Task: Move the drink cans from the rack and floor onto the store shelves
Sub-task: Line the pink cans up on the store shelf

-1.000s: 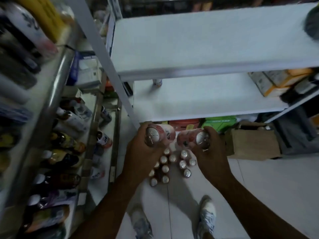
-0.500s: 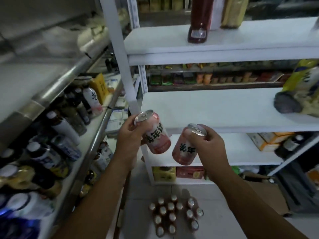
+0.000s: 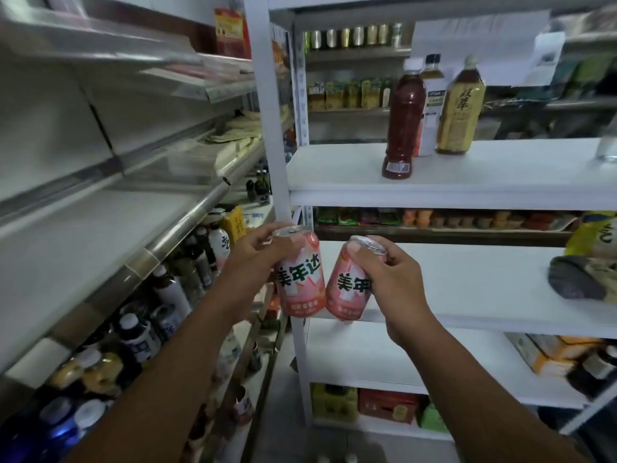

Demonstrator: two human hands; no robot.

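Store shelves (image 3: 467, 182) closer; left hand (image 3: 253, 259), right hand (image 3: 397, 289) raised pink cans (image 3: 300, 282) higher

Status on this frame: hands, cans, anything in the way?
Left hand grips left pink can by its top; right hand grips right pink can. Both cans in the air, side by side, before middle white shelf. Bag lies at that shelf's right end.

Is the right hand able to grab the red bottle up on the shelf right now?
Probably not yet. The right hand grips a pink can, so its fingers are busy. Nothing blocks the red bottle at the shelf front, so it might manage once that can is set down.
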